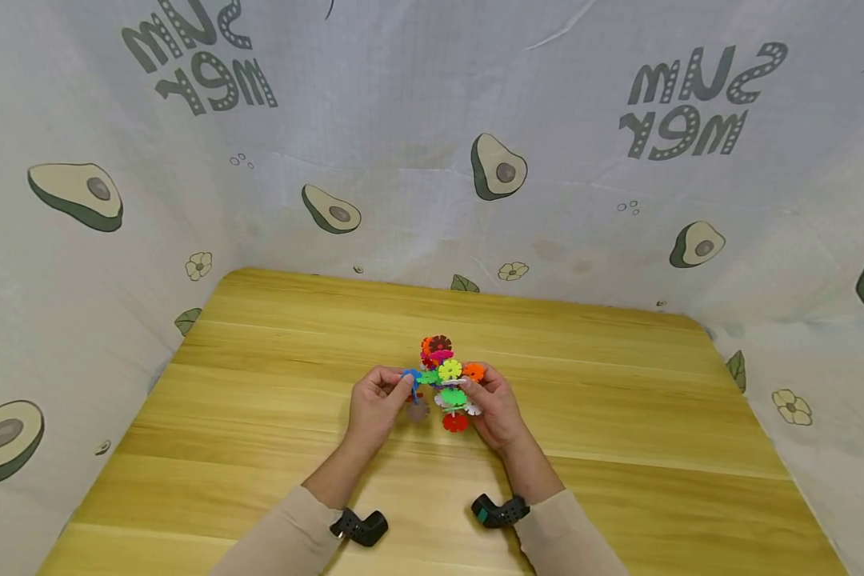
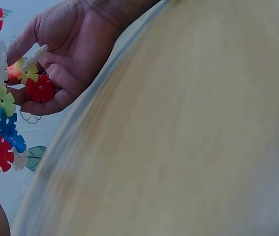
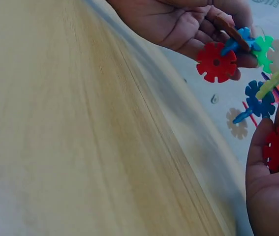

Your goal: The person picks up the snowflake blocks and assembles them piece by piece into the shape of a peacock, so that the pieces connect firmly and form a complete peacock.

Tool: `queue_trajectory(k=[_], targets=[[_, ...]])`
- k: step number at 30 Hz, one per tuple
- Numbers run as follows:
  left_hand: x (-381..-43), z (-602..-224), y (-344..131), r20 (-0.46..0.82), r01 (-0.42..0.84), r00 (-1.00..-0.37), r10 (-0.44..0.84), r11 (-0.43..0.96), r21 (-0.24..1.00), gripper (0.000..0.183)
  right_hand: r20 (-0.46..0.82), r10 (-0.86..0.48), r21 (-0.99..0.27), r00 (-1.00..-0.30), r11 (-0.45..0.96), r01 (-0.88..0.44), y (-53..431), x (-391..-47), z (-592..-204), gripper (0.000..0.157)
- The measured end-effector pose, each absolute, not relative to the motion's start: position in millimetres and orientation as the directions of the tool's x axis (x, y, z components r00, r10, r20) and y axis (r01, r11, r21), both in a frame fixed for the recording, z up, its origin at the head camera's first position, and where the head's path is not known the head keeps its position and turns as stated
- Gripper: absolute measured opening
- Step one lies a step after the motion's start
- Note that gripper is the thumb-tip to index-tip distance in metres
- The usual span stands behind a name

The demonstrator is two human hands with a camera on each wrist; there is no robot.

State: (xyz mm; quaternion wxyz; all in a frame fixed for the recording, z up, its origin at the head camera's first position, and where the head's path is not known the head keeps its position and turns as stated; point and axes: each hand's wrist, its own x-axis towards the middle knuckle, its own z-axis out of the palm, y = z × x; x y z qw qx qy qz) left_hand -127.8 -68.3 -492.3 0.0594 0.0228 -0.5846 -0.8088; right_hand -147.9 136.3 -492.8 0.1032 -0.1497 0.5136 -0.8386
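Observation:
Both hands hold one cluster of interlocked snowflake discs (image 1: 450, 396) above the middle of the table. The notched plastic discs are red, green, yellow, blue, white, orange and other colours. My left hand (image 1: 373, 406) pinches blue discs (image 1: 412, 376) at the cluster's left side between thumb and fingers. From the right, my right hand (image 1: 499, 408) grips the cluster near an orange disc (image 1: 473, 371). In the right wrist view a red disc (image 3: 216, 62) hangs beside the left hand's fingers. Another red disc (image 2: 41, 88) lies against the right hand's fingers in the left wrist view.
A wooden table (image 1: 274, 336) spreads beneath the hands. Around it hangs a pale curtain (image 1: 418, 184) printed with avocados and lettering. Each wrist carries a black strap device, one on the left (image 1: 360, 528) and one on the right (image 1: 500, 510).

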Motion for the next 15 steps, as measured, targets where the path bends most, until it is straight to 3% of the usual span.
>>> queue_trajectory(k=[7, 15], targets=[[-129.4, -492.1, -68.4, 0.058, 0.094, -0.989, -0.139, -0.266, 0.959, 0.01, 0.12, -0.269, -0.917, -0.955, -0.399, -0.003, 134.9, -147.6, -490.0, 0.028], [-133.6, -495.6, -73.4, 0.051, 0.066, -0.988, -0.143, -0.1, 0.993, 0.028, 0.115, -0.05, -0.954, -0.992, -0.283, -0.096, 130.6, -146.8, -487.4, 0.03]])
